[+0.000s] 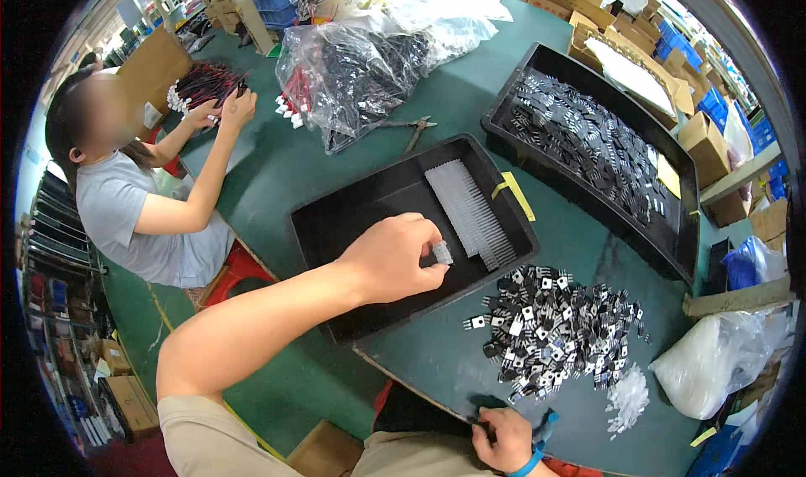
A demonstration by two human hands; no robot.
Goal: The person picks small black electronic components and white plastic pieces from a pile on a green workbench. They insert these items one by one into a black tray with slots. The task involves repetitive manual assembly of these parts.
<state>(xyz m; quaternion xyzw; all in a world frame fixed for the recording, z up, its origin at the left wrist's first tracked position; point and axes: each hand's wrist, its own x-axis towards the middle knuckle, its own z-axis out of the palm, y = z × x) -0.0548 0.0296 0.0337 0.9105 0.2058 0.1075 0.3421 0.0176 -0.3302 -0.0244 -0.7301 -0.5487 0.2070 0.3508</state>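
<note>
Where left fingers (426, 278) pinch narrowly, translucent pieces (442, 253)

A small, translucent whitish plastic piece with ribbed sides (442, 253), possibly several together, sits pinched in the left hand (390, 259) above a black rectangular plastic tray (348, 217). Translucent ribbed plastic strips (464, 201) lie side by side in the tray's right part.

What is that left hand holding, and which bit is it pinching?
The left hand pinches a small, whitish, translucent, blocky, plastic-looking piece by the end nearest the palm; its other end pokes out.
</note>
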